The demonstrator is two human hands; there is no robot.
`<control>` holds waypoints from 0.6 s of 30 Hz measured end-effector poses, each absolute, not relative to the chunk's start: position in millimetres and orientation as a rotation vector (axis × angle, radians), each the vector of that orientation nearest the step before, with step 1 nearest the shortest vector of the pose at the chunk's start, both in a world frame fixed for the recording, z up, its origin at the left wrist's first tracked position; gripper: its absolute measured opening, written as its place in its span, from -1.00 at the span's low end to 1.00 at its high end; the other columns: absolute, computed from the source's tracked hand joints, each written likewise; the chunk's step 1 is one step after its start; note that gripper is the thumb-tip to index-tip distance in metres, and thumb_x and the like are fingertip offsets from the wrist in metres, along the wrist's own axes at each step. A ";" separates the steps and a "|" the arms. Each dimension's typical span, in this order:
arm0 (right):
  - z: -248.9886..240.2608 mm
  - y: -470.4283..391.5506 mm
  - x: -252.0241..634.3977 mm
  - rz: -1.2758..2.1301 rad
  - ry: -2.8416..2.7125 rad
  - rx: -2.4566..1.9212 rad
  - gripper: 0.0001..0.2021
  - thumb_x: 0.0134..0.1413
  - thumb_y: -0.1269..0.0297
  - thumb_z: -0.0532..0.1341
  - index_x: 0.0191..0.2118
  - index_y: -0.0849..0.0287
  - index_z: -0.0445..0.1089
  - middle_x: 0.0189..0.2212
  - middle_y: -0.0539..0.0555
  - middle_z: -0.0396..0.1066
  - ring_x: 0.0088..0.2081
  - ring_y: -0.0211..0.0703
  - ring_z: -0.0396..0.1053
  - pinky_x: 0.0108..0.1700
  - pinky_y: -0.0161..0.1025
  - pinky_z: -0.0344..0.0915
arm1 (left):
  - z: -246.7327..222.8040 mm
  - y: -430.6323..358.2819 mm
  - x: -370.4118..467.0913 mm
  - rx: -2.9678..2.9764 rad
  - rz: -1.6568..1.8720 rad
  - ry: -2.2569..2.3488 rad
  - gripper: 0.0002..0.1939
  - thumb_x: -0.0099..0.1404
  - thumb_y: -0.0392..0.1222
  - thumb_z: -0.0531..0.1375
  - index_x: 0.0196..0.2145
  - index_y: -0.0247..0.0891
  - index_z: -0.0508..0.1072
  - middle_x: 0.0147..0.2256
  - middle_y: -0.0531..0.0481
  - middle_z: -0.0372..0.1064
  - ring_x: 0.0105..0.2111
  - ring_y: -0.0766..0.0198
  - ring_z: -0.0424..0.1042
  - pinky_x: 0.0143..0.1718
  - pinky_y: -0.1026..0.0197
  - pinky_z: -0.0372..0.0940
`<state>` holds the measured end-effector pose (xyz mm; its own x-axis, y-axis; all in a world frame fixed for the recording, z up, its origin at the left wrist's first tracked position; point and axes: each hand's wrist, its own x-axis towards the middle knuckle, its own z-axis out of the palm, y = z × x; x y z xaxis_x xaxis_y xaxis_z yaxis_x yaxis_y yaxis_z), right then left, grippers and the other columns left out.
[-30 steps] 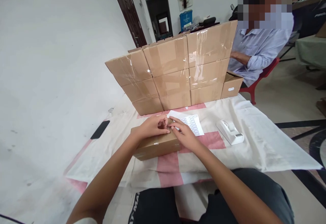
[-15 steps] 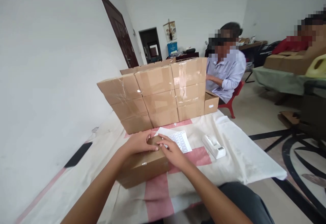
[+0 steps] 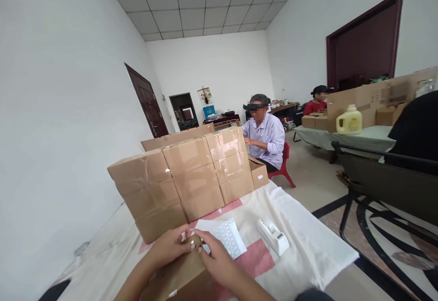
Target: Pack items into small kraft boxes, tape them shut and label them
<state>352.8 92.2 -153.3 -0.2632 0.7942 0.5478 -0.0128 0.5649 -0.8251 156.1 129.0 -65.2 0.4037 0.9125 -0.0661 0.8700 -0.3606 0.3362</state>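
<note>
In front of me a closed brown cardboard box (image 3: 181,276) lies on the cloth-covered table. Just above its far end, my left hand (image 3: 173,246) and my right hand (image 3: 215,253) pinch a small, round, shiny brown thing between them, which looks like a roll of packing tape (image 3: 195,242). Fingers cover part of it. Beyond my right hand lies a white sheet of blue-edged labels (image 3: 227,237). A white tape dispenser (image 3: 273,236) stands to the right of the sheet.
Stacked taped cardboard boxes (image 3: 191,173) form a wall behind the sheet, with one more labelled box (image 3: 259,175) at its right end. A co-worker (image 3: 265,132) sits past them on a red chair (image 3: 285,164). Farther right are a folding chair (image 3: 369,168) and a yellow jug (image 3: 349,121).
My view has tilted up, so the table sits lower and more of the room shows. Both hands stay together over the box, with the brown roll now showing more clearly between the fingers.
</note>
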 end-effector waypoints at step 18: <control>-145.0 81.5 355.4 0.820 -1.735 -0.814 -0.49 0.17 0.41 0.15 0.23 0.01 0.36 0.16 0.07 0.45 0.17 0.00 0.41 0.23 -0.07 0.28 | -70.5 124.3 156.8 2.347 0.080 1.690 -0.60 0.32 0.26 0.01 -0.10 0.02 0.44 -0.25 0.02 0.55 -0.16 -0.03 0.54 -0.20 0.15 0.26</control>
